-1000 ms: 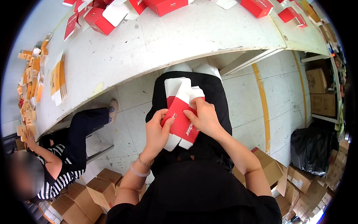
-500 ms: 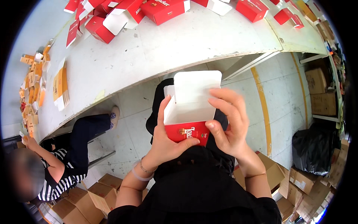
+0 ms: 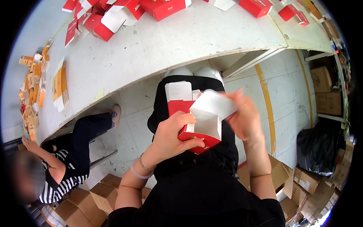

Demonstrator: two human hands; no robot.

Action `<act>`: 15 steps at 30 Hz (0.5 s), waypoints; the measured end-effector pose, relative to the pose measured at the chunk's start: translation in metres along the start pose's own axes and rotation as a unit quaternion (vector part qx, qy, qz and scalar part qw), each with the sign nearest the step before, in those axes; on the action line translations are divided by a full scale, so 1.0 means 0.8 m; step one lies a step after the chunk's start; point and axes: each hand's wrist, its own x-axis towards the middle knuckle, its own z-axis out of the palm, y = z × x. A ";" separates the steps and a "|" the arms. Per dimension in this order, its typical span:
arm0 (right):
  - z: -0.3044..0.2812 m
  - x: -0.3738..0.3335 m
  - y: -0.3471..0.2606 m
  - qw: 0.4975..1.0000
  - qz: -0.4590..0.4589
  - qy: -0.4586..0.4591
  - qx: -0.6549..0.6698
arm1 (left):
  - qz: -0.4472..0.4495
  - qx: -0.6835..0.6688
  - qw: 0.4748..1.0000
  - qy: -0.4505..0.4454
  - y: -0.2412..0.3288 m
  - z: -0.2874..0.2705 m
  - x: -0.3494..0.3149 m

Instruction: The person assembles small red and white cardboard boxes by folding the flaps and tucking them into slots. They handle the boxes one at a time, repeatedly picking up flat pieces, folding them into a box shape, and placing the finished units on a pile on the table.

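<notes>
My left hand (image 3: 170, 133) is closed round a small red carton (image 3: 202, 140) with a white inside, held over my lap. The carton's end stands open, and its white flap (image 3: 214, 105) is raised. My right hand (image 3: 245, 117) is at the flap's right edge, with its fingers smeared by motion. Whether it pinches the flap, I cannot tell. On my lap behind the carton lie flattened red cartons (image 3: 177, 106) with white flaps.
Beyond my knees runs a white table (image 3: 159, 49) bearing several red boxes (image 3: 166, 8). At its left are orange cartons (image 3: 60, 85). A co-worker in stripes (image 3: 60, 181) sits at left. Brown cardboard boxes (image 3: 81, 208) stand behind; a black bag (image 3: 317, 149) is at right.
The carton has turned and tilted in my left hand, moving slightly right. My right hand has moved up a little with the flap. The flattened cartons on my lap have come into view.
</notes>
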 end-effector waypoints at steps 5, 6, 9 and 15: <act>0.002 -0.012 0.018 0.978 -0.045 -0.094 -0.179 | -0.045 0.017 0.999 0.013 -0.002 -0.001 0.003; 0.004 -0.014 0.022 0.978 -0.050 -0.079 -0.185 | -0.059 -0.011 0.998 0.023 -0.002 0.001 0.001; 0.013 -0.017 0.027 0.950 -0.095 -0.083 -0.286 | -0.136 -0.050 0.989 0.021 0.004 0.002 -0.001; 0.019 -0.017 0.041 0.888 -0.180 -0.176 -0.385 | -0.184 -0.054 0.981 0.043 0.007 0.001 -0.001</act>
